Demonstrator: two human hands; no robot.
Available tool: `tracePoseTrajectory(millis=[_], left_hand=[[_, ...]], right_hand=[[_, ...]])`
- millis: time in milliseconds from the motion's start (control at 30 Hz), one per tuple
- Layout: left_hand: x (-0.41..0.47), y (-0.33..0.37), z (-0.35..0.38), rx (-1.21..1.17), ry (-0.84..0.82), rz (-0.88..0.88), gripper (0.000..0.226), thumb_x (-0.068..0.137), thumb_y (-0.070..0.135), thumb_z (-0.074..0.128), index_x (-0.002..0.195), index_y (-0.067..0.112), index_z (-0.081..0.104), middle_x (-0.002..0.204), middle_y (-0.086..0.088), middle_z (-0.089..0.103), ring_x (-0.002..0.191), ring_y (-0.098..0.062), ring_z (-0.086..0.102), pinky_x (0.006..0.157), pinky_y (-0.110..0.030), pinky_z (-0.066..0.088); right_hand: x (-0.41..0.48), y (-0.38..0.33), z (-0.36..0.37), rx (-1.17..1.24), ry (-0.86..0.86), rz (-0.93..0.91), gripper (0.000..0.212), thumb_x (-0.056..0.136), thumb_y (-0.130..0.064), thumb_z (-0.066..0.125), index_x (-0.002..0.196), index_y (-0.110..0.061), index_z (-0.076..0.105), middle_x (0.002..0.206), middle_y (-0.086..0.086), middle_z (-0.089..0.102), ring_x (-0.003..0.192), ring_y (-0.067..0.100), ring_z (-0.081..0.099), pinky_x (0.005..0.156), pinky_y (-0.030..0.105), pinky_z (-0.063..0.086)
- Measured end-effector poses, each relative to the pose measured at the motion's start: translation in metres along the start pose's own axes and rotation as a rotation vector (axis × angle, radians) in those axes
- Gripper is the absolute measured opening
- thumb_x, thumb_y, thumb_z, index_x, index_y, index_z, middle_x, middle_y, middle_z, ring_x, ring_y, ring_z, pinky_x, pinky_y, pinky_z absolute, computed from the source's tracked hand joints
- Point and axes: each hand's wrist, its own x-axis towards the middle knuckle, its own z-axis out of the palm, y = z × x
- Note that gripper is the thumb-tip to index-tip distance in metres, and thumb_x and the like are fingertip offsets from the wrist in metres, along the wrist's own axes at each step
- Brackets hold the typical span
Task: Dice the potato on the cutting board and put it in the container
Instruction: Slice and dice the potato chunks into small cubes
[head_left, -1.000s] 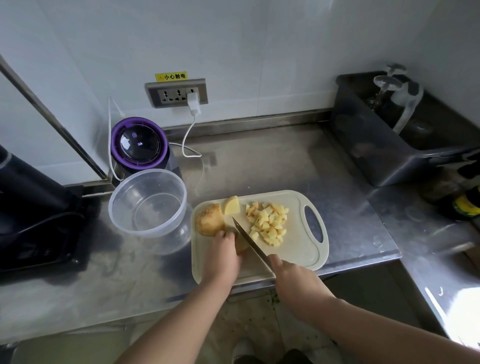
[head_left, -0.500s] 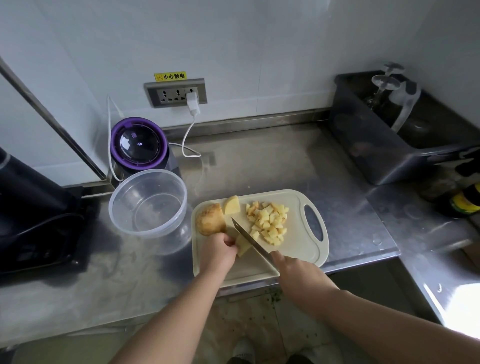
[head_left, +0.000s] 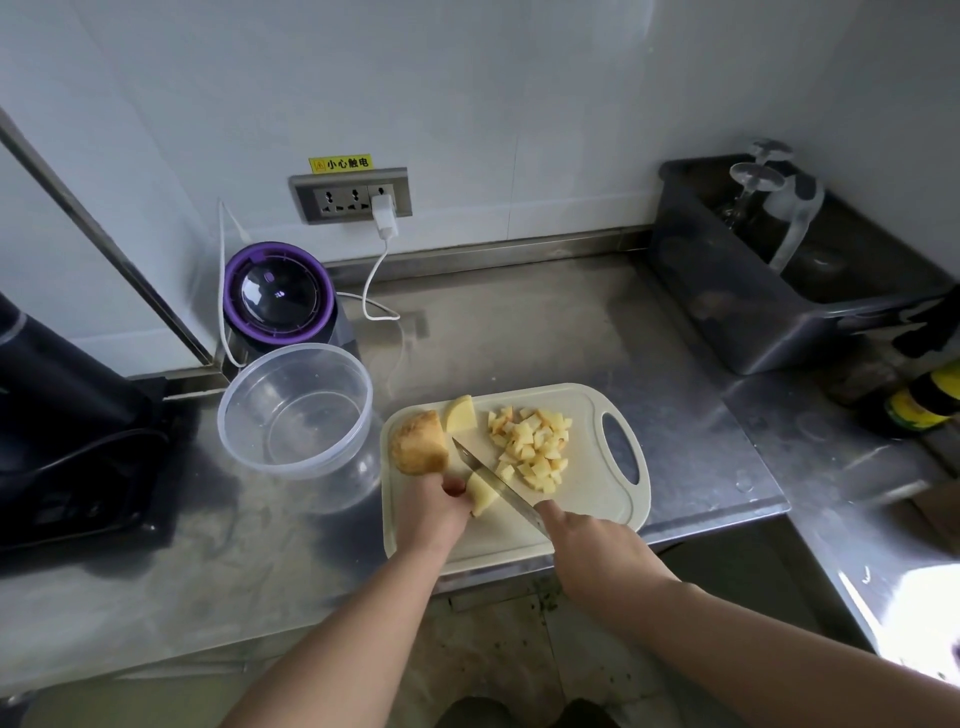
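Note:
A pale cutting board lies on the steel counter. On its left end sits a skin-on potato chunk with a yellow wedge behind it. A heap of diced potato lies toward the board's handle hole. My left hand holds a potato slice down on the board. My right hand grips a knife, its blade lying against the slice's right side with the tip pointing up-left. A clear round container, with nothing in it, stands just left of the board.
A purple-rimmed appliance stands behind the container, its white cable running to a wall socket. A dark device fills the left side. A grey bin and a bottle stand to the right. The counter edge runs just under the board.
The potato slice under my left hand has come into view between fingers and blade. The knife has shifted slightly right along the slice.

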Motion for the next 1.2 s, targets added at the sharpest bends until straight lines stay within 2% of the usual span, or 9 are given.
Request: tracePoseTrajectory(millis=[133, 267, 433, 533, 767, 867, 1000, 1133, 1200], left_hand=[[-0.001, 0.001, 0.000, -0.017, -0.003, 0.017, 0.022, 0.079, 0.015, 0.069, 0.060, 0.024, 0.062, 0.069, 0.005, 0.066, 0.071, -0.015, 0.061, 0.060, -0.022, 0.040], [-0.002, 0.001, 0.001, -0.032, -0.002, 0.018, 0.021, 0.080, 0.016, 0.070, 0.062, 0.026, 0.063, 0.072, 0.006, 0.067, 0.074, -0.016, 0.063, 0.064, -0.023, 0.044], [-0.002, 0.002, 0.000, -0.059, 0.001, -0.009, 0.016, 0.080, 0.017, 0.071, 0.068, 0.027, 0.065, 0.075, 0.005, 0.069, 0.078, -0.016, 0.065, 0.073, -0.029, 0.054], [-0.001, 0.003, 0.000, -0.089, -0.010, -0.024, 0.016, 0.078, 0.016, 0.072, 0.069, 0.027, 0.064, 0.075, 0.005, 0.069, 0.080, -0.019, 0.066, 0.077, -0.033, 0.055], [0.002, 0.002, 0.000, -0.092, -0.019, -0.040, 0.017, 0.079, 0.014, 0.071, 0.068, 0.025, 0.064, 0.071, 0.006, 0.066, 0.080, -0.020, 0.065, 0.075, -0.031, 0.053], [0.003, 0.002, 0.000, -0.096, -0.024, -0.048, 0.015, 0.079, 0.016, 0.072, 0.071, 0.025, 0.064, 0.074, 0.006, 0.067, 0.080, -0.019, 0.065, 0.075, -0.032, 0.054], [0.004, 0.001, 0.001, -0.078, -0.031, -0.043, 0.016, 0.079, 0.014, 0.072, 0.069, 0.025, 0.064, 0.073, 0.007, 0.065, 0.079, -0.017, 0.063, 0.068, -0.026, 0.045], [0.005, 0.000, 0.000, -0.055, -0.031, -0.021, 0.015, 0.083, 0.016, 0.071, 0.074, 0.026, 0.062, 0.079, 0.009, 0.064, 0.082, -0.012, 0.059, 0.073, -0.025, 0.044], [0.006, -0.001, 0.000, -0.051, -0.042, -0.025, 0.018, 0.083, 0.013, 0.068, 0.074, 0.028, 0.062, 0.081, 0.008, 0.065, 0.081, -0.012, 0.059, 0.072, -0.024, 0.046]], right_hand=[[-0.001, -0.002, 0.003, -0.003, -0.002, -0.002, 0.047, 0.096, -0.002, 0.045, 0.137, -0.020, 0.031, 0.094, 0.004, 0.060, 0.080, 0.019, 0.063, 0.071, 0.032, 0.054], [-0.002, -0.002, 0.003, -0.010, 0.007, -0.007, 0.047, 0.096, -0.003, 0.045, 0.138, -0.020, 0.031, 0.088, 0.001, 0.054, 0.072, 0.015, 0.054, 0.062, 0.026, 0.045], [-0.005, -0.002, 0.004, 0.006, -0.009, -0.015, 0.046, 0.096, -0.004, 0.048, 0.137, -0.019, 0.032, 0.100, 0.004, 0.062, 0.080, 0.017, 0.063, 0.070, 0.029, 0.054], [-0.005, -0.003, 0.004, 0.010, -0.001, -0.011, 0.046, 0.096, -0.005, 0.049, 0.137, -0.019, 0.032, 0.095, 0.002, 0.059, 0.076, 0.015, 0.060, 0.067, 0.027, 0.051], [-0.003, 0.000, 0.001, 0.001, -0.007, -0.024, 0.047, 0.096, -0.003, 0.049, 0.137, -0.019, 0.032, 0.092, 0.002, 0.057, 0.072, 0.014, 0.055, 0.061, 0.024, 0.045], [-0.002, -0.001, -0.001, -0.017, -0.021, -0.031, 0.047, 0.096, -0.003, 0.049, 0.137, -0.018, 0.032, 0.097, 0.004, 0.060, 0.073, 0.015, 0.056, 0.062, 0.025, 0.045], [0.000, 0.000, -0.001, -0.030, -0.060, -0.036, 0.051, 0.096, -0.002, 0.050, 0.140, -0.017, 0.029, 0.096, 0.004, 0.060, 0.076, 0.015, 0.060, 0.066, 0.028, 0.051], [0.005, 0.001, -0.002, -0.051, -0.096, -0.066, 0.051, 0.098, -0.005, 0.050, 0.141, -0.016, 0.027, 0.104, 0.006, 0.062, 0.083, 0.017, 0.064, 0.072, 0.028, 0.054], [0.007, 0.001, -0.001, -0.048, -0.107, -0.071, 0.049, 0.099, -0.006, 0.049, 0.142, -0.017, 0.027, 0.105, 0.006, 0.061, 0.082, 0.015, 0.062, 0.070, 0.025, 0.051]])
